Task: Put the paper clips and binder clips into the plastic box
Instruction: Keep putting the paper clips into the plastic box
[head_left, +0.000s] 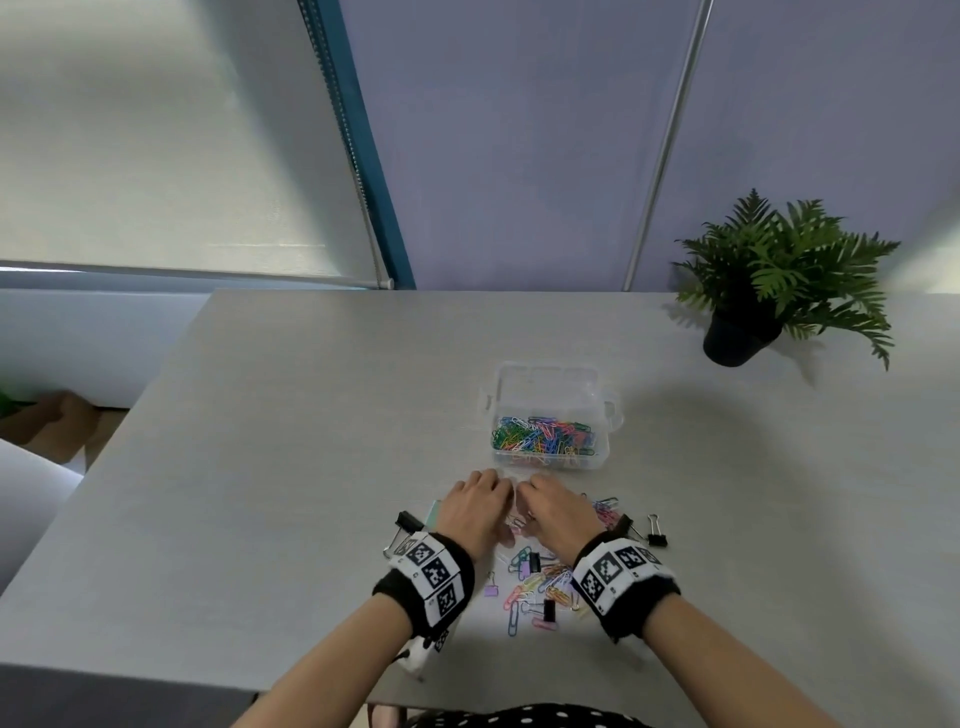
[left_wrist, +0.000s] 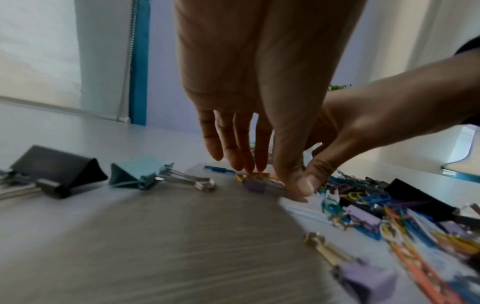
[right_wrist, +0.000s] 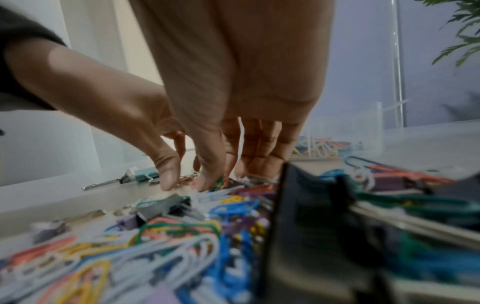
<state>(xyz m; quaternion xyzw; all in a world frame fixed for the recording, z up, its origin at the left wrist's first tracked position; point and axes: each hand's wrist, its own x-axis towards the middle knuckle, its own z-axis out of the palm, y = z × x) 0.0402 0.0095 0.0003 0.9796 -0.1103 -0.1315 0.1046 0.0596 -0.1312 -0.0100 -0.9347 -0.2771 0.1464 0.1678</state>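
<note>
Hiding fingertips: left hand (head_left: 480, 512), right hand (head_left: 558, 512); grasp unclear.

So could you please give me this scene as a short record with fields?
box: clear plastic box, lid off, on the table, partly filled with coloured paper clips
loose pile: paper clips and binder clips on the table nearer the person
left hand: left hand fingers down at the pile's far edge
right hand: right hand beside it, fingertips in the clips
grasp: not clear for either hand
elsewhere: plant at far right
</note>
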